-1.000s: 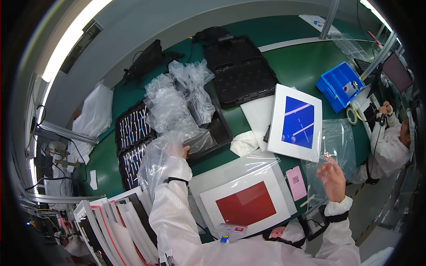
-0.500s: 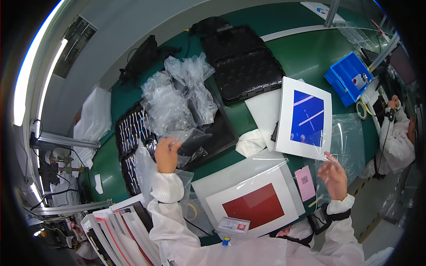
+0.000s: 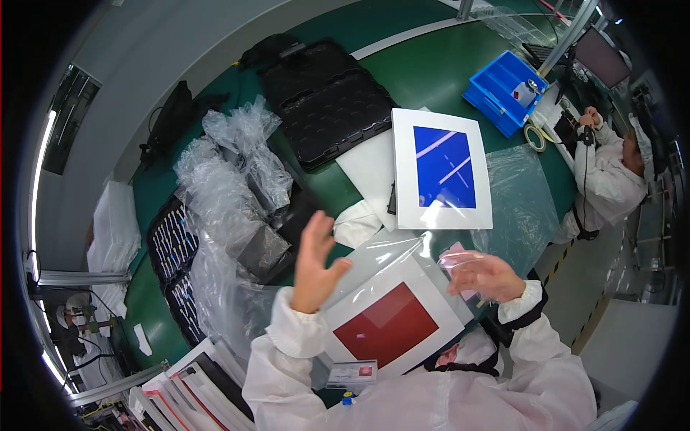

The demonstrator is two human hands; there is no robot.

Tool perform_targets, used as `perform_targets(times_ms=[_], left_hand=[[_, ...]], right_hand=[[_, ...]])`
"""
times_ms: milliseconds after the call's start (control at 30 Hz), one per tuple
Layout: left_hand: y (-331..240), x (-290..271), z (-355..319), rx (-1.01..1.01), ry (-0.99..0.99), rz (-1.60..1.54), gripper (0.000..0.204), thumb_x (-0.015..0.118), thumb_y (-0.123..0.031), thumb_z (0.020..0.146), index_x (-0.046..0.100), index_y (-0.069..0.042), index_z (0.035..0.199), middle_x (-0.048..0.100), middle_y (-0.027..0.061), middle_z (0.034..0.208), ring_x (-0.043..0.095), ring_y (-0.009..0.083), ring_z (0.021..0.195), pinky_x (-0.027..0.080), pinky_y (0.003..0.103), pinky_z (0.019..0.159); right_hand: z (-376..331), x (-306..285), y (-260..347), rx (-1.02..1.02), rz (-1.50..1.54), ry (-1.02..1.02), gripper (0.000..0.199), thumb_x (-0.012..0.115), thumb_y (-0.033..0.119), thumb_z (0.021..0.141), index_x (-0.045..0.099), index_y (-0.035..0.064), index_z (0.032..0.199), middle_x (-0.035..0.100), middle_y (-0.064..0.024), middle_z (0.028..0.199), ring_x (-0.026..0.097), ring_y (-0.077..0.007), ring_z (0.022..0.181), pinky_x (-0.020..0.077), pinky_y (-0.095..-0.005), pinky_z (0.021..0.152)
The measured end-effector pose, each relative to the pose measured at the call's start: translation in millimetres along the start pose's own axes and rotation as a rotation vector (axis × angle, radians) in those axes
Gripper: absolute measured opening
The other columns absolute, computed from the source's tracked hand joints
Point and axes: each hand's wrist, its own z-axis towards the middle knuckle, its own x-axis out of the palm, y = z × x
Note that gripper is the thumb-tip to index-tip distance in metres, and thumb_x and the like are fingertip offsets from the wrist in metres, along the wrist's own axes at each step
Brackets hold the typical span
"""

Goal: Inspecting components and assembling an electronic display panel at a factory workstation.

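Note:
My left hand [image 3: 316, 262] is raised above the table with fingers spread and holds nothing. It hovers over the left edge of a white-framed panel with a red centre [image 3: 392, 323] that lies just in front of me. My right hand [image 3: 481, 276] grips a clear plastic bag [image 3: 402, 244], which stretches across the top of the red panel. A second white-framed panel with a blue centre [image 3: 442, 169] lies beyond it. A small pink slip [image 3: 455, 251] shows under the film beside my right hand.
Crumpled clear bags [image 3: 230, 172] are heaped at the left over trays of slender parts [image 3: 172, 244]. Black trays [image 3: 323, 100] sit at the back, with a blue bin [image 3: 503, 90] and a tape roll [image 3: 534, 136] at the right. A co-worker [image 3: 611, 172] sits at the far right.
My left hand left the bag pile and swung right and up, over the red panel. My right hand drew the clear bag in toward the red panel.

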Motion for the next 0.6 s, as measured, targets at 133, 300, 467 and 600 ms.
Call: perform_targets(times_ms=[133, 300, 467, 600], left_hand=[[10, 52, -19, -0.489, 0.251, -0.461, 0.066, 0.067, -0.013, 0.077, 0.030, 0.002, 0.129, 0.055, 0.0157, 0.107, 0.055, 0.0231, 0.097, 0.045, 0.032, 0.083], [9, 100, -33, -0.603, -0.169, -0.256, 0.016, 0.062, -0.008, 0.080, 0.060, 0.003, 0.091, 0.062, 0.0085, 0.081, 0.062, 0.0176, 0.065, 0.051, 0.024, 0.060], [6, 160, -41, -0.614, -0.332, -0.174, 0.018, 0.059, -0.010, 0.083, 0.058, 0.004, 0.095, 0.062, 0.0105, 0.082, 0.064, 0.0202, 0.069, 0.053, 0.028, 0.063], [15, 202, -37, -0.617, -0.460, -0.182, 0.021, 0.055, -0.014, 0.087, 0.057, 0.004, 0.097, 0.062, 0.0129, 0.086, 0.064, 0.0231, 0.074, 0.054, 0.029, 0.067]], right_hand=[[8, 2, 3, 0.276, 0.111, 0.227, 0.069, 0.062, 0.031, 0.081, 0.029, -0.0019, 0.131, 0.053, -0.0193, 0.107, 0.052, -0.0352, 0.105, 0.0419, -0.0436, 0.089], [-2, -65, 18, 0.190, 0.512, 0.148, 0.073, 0.045, 0.054, 0.084, 0.032, -0.0016, 0.129, 0.044, -0.0237, 0.121, 0.042, -0.0372, 0.116, 0.0398, -0.0475, 0.091], [-12, -119, 38, -0.066, -0.169, -0.090, 0.042, 0.056, 0.021, 0.085, 0.044, -0.0018, 0.118, 0.051, -0.0164, 0.111, 0.057, -0.0245, 0.098, 0.0493, -0.0337, 0.079], [19, -154, 73, -0.110, -0.269, -0.217, 0.023, 0.055, 0.005, 0.083, 0.055, -0.0022, 0.105, 0.059, -0.0098, 0.093, 0.060, -0.0131, 0.075, 0.0494, -0.0237, 0.068]])
